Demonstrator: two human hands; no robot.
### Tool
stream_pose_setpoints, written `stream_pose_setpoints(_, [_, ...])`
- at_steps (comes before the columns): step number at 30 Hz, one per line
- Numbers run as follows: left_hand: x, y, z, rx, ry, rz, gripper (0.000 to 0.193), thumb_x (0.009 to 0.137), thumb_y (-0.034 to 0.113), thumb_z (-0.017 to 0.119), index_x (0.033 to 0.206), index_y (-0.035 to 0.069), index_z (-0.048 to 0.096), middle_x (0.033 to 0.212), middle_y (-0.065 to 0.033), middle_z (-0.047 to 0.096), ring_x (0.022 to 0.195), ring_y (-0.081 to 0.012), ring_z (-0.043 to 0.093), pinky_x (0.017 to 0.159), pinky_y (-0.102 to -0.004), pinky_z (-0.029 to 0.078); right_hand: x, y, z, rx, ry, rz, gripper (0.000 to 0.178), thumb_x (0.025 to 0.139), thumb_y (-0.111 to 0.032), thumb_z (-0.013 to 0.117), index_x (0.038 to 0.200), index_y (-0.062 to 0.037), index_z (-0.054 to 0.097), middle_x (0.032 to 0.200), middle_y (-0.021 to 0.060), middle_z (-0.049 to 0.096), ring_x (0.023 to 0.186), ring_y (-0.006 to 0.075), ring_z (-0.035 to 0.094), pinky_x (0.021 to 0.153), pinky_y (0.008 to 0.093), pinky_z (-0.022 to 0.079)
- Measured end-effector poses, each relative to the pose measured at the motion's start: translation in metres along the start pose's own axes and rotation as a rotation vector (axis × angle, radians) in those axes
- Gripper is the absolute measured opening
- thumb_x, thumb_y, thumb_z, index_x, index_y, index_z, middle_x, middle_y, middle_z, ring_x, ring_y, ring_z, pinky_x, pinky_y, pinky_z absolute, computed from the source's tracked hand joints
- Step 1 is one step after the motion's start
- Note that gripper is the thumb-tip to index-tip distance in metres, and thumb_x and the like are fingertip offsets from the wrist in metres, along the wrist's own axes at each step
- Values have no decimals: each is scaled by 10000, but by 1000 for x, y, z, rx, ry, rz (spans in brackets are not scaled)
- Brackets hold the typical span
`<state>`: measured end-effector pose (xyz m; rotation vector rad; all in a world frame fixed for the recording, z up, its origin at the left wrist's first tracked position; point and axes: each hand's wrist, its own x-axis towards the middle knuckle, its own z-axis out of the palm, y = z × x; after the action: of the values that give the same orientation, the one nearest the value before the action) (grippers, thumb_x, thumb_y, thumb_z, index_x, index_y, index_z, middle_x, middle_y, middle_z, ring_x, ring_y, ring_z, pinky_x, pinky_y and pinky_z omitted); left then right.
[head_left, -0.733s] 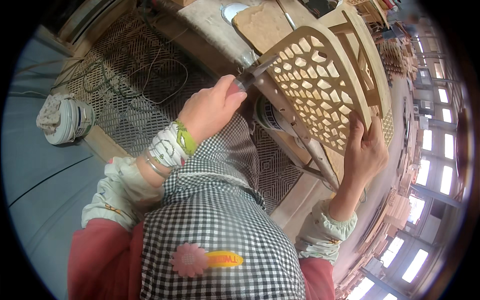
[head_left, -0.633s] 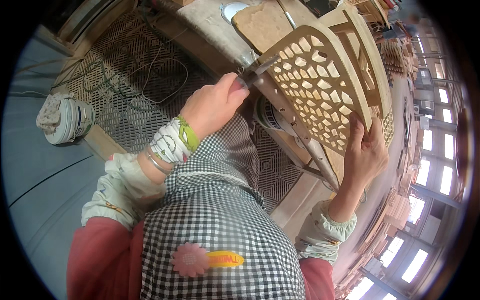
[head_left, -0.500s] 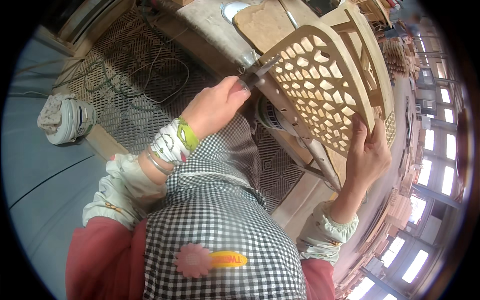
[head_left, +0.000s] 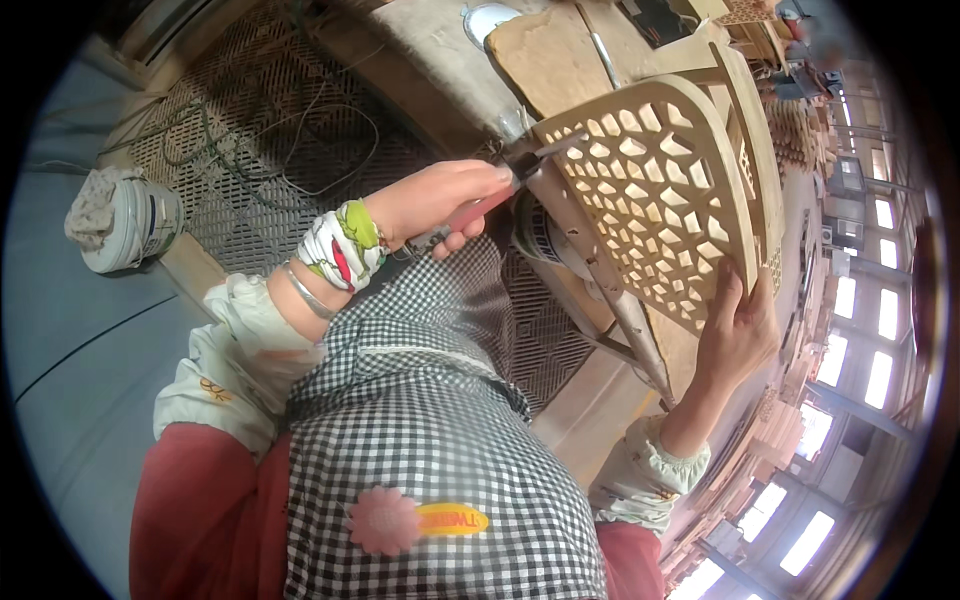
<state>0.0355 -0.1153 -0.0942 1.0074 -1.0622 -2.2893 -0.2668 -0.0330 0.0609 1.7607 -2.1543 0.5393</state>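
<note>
My left hand is wrapped round a red-handled tool with a dark collar and a narrow metal blade. The blade's tip lies at the holes near the left edge of a pale wooden lattice panel; contact cannot be made out. The panel is cut with many angular holes and belongs to a wooden frame piece, tilted up on the workbench's edge. At the panel's lower right corner, my right hand grips the rim, thumb on the front face. Its other fingers are partly hidden behind.
The workbench bears a brown board and a round white lid. A bucket stands beneath. To the left are a cloth-topped white bucket and cables on a slatted mat. Stacked wood lines the right.
My left hand has turned and shifted slightly right and down, so more of the red handle shows. The panel and my right hand sit a little lower in the picture.
</note>
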Motion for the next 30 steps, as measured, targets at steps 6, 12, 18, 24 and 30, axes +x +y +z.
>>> stream_pose_setpoints(6, [-3, -9, 7, -62, -20, -21, 350, 1119, 399, 464, 1197, 72, 562, 755, -2, 585, 528, -56, 531, 414, -224, 436, -2, -1, 4, 41, 51, -49, 261, 976, -406, 728, 990, -148, 765, 758, 39, 745, 622, 216, 685, 590, 345, 490])
stream_pose_setpoints(12, [-35, -8, 9, -58, -22, 58, 360, 1118, 357, 477, 1260, 37, 562, 756, -5, 613, 532, -55, 542, 466, -226, 476, -4, 0, 3, 14, 41, -40, 278, 973, -424, 728, 986, -148, 760, 742, 50, 728, 624, 246, 677, 591, 369, 483])
stream_pose_setpoints(18, [-21, -2, 14, 122, 175, 148, 362, 1091, 331, 520, 1221, 9, 619, 772, 12, 603, 600, -43, 560, 511, -214, 479, -6, 1, 3, -2, 44, -58, 277, 975, -419, 723, 959, -143, 748, 717, 57, 709, 604, 268, 656, 580, 376, 475])
stream_pose_setpoints(24, [-15, -2, 20, 226, 244, 210, 418, 1079, 383, 513, 1253, 23, 634, 767, 23, 593, 585, -36, 543, 493, -194, 454, -5, 3, 4, -4, 41, -53, 261, 981, -404, 719, 970, -145, 749, 713, 57, 713, 612, 258, 674, 584, 367, 481])
stream_pose_setpoints(30, [-6, 7, 8, 86, 55, 113, 393, 1103, 380, 478, 1255, 39, 599, 767, 3, 614, 560, -47, 548, 460, -207, 457, -3, -1, 3, 5, 53, -95, 277, 985, -411, 715, 991, -137, 750, 736, 59, 728, 617, 250, 689, 587, 358, 487])
